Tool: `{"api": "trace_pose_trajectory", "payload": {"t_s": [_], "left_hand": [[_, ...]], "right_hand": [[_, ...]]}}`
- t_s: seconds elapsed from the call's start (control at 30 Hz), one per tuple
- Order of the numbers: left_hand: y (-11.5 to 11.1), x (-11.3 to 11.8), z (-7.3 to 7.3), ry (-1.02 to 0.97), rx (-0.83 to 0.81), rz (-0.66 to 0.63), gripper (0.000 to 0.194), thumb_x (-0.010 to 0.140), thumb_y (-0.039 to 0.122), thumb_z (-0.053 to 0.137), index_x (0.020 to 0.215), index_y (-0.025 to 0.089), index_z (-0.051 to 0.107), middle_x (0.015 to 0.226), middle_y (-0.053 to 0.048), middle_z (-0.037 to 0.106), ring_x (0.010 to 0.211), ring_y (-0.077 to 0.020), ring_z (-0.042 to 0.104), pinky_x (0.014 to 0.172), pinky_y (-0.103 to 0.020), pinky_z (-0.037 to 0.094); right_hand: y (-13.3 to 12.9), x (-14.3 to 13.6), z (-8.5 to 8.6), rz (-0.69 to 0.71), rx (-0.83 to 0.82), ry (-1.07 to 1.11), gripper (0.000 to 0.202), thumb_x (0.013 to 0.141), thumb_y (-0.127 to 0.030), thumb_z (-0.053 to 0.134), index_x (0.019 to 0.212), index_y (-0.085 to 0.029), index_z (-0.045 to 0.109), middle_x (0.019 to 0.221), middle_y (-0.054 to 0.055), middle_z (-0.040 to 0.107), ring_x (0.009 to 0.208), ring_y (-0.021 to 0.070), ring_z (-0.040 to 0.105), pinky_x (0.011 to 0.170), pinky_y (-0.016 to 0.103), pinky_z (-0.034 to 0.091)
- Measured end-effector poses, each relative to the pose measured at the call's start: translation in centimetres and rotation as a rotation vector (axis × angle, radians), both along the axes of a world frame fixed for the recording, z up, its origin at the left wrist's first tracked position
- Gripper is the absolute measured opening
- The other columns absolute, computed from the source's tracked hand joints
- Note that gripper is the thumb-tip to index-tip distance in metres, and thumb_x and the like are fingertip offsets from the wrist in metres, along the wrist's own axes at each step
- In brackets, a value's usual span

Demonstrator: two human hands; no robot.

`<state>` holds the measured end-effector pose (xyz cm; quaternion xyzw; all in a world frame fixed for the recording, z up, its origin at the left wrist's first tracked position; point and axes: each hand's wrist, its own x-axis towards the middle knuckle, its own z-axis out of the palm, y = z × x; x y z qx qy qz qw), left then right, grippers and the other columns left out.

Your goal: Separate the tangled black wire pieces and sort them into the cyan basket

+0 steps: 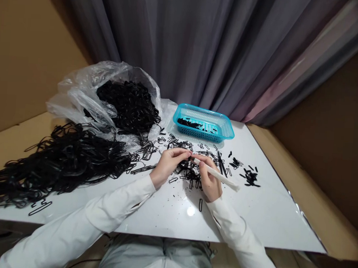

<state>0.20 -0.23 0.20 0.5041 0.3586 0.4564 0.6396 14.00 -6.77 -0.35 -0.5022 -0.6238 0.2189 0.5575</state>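
Observation:
Over the middle of the white table, my left hand (170, 164) and my right hand (209, 180) meet at the fingertips. A slim, pen-like tool with a white handle (217, 174) lies in my right hand, its rear end sticking out toward the lower right. Its tip is at the fingers, too small to make out. The thumb and finger of my left hand pinch a small black piece (191, 158) at that tip. Below and around both hands lie many black rubber or plastic loops (191, 175), and one loop (200, 205) lies apart nearer the front edge.
A blue basket (228, 129) behind the hands holds small black pieces (189, 123). To the left, a clear plastic bag (78, 91) spills black loops (129, 106) beside a large tangled heap (74, 160). Small black piles (250, 177) lie at the right. A grey curtain (172, 44) hangs behind.

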Motion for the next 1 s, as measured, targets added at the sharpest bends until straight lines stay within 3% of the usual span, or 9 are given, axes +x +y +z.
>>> {"api": "trace_pose_trajectory", "payload": {"t_s": [0.43,0.57,0.73,1.0], "left_hand": [[-0.2,0.2,-0.4,0.061,0.092,0.024,0.020,0.073,0.029,0.068,0.088,0.015,0.069,0.095,-0.008,0.072,0.089,-0.0189,0.065,0.087,-0.035,0.048],[-0.2,0.3,-0.7,0.118,0.167,0.046,0.018,0.069,0.023,0.070,0.084,0.015,0.067,0.088,-0.006,0.071,0.082,-0.0178,0.065,0.082,-0.034,0.050],[-0.5,0.5,-1.1,0.230,0.282,0.102,0.008,0.074,0.021,0.064,0.081,0.016,0.065,0.083,-0.004,0.069,0.078,-0.0165,0.063,0.077,-0.030,0.049],[-0.8,0.7,-1.4,0.407,0.423,0.106,0.006,0.076,0.016,0.058,0.082,0.018,0.060,0.079,-0.001,0.067,0.075,-0.0163,0.063,0.072,-0.027,0.048]], "right_hand": [[0.0,-0.2,-0.1,-0.035,0.015,-0.058,0.026,0.095,-0.027,0.041,0.107,-0.021,0.062,0.106,0.006,0.068,0.103,0.0193,0.063,0.090,0.035,0.050],[-0.1,-0.4,-0.1,-0.069,0.049,-0.142,0.023,0.093,-0.024,0.042,0.105,-0.020,0.061,0.105,0.007,0.067,0.102,0.0195,0.064,0.089,0.035,0.050],[0.3,-0.7,-1.2,-0.130,0.100,-0.276,0.022,0.092,-0.020,0.040,0.106,-0.019,0.057,0.104,0.009,0.066,0.099,0.0195,0.064,0.085,0.034,0.052],[0.7,-1.1,-2.4,-0.204,0.161,-0.528,0.023,0.094,-0.017,0.035,0.105,-0.018,0.055,0.105,0.013,0.064,0.101,0.0227,0.060,0.088,0.042,0.051]]}}
